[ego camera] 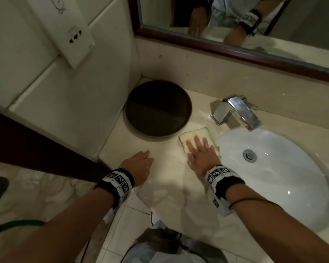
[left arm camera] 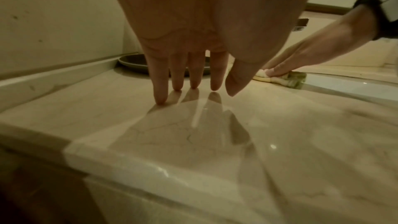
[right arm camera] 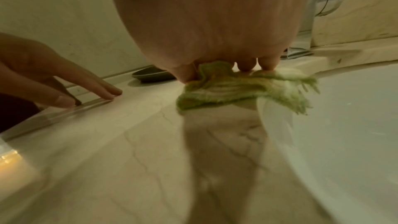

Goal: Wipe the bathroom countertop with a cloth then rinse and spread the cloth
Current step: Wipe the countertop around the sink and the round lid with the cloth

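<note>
A person's right hand [ego camera: 201, 155] pressed flat, fingers straight, on a folded yellow-green cloth [ego camera: 195, 136] lying on the beige marble countertop [ego camera: 171, 186], just beside the white sink [ego camera: 273, 177] and near a dark round tray [ego camera: 158, 109]. The left hand [ego camera: 139, 166] rested open on the counter, fingers [left arm camera: 160, 91] straight, holding nothing. Both wrists wore black bands with square coded markers; no lettering was legible. A chrome faucet [ego camera: 235, 111] stood behind the sink.
</note>
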